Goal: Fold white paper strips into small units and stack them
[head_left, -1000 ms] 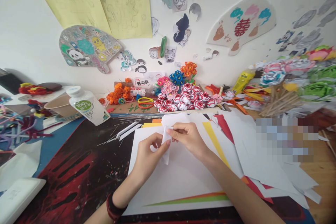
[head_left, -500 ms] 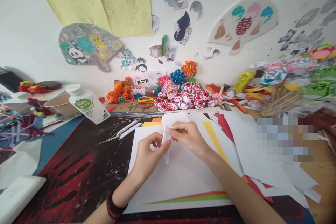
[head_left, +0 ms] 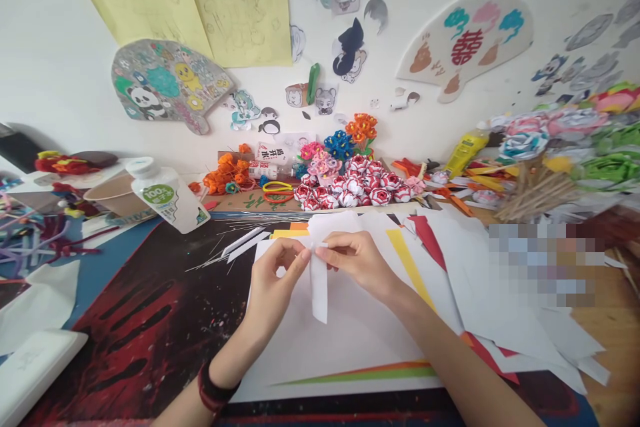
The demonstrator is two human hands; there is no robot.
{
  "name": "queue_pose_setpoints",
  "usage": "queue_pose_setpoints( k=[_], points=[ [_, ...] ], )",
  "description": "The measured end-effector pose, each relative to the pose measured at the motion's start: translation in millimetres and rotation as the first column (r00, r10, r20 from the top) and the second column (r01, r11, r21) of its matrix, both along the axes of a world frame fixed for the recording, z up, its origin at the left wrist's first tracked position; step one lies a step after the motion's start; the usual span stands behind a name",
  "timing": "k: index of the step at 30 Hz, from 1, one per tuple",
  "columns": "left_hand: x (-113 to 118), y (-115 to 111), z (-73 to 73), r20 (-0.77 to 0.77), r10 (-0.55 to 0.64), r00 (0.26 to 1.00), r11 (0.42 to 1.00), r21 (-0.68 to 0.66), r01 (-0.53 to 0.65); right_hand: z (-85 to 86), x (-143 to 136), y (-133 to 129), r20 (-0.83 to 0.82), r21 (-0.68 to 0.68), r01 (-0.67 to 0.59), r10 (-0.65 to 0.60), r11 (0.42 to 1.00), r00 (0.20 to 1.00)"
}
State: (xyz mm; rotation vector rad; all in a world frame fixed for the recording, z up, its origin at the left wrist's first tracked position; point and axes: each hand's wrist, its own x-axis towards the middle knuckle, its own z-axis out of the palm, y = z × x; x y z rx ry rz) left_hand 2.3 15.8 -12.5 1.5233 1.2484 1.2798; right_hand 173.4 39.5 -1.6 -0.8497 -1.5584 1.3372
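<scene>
A narrow white paper strip (head_left: 320,290) hangs down between my hands, above a large white sheet (head_left: 370,333). My left hand (head_left: 280,273) pinches its upper end between thumb and index finger. My right hand (head_left: 355,260) pinches the same end from the other side, with thumb and fingertips pressed together. The two sets of fingertips nearly meet there, so the very top of the strip is partly hidden. A dark red band (head_left: 217,383) circles my left wrist. Green and orange paper edges (head_left: 370,375) show along the sheet's near side.
Red-and-white paper flowers (head_left: 357,180) line the wall side. A white bottle (head_left: 167,193) stands back left beside a brown paper bowl (head_left: 115,197). Cut white strips and thin wires (head_left: 245,247) lie left of the sheet. Loose white papers (head_left: 500,280) spread to the right.
My left hand has moved up to the strip's top end, beside my right fingertips. More of the strip's lower part now hangs free below.
</scene>
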Motion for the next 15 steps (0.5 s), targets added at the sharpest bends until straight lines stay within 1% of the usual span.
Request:
queue_pose_setpoints(
  k=[4,15],
  points=[
    [0.4,-0.1,1.1,0.073,-0.05,0.996,0.998,-0.035,0.052,0.3,0.5,-0.5,0.007,-0.017,-0.033,0.033,0.999,0.999],
    [0.7,-2.8,1.7,0.117,-0.015,0.993,0.998,-0.064,0.023,0.7,0.1,-0.7,0.058,0.018,-0.046,0.045,0.999,0.997]
  ],
)
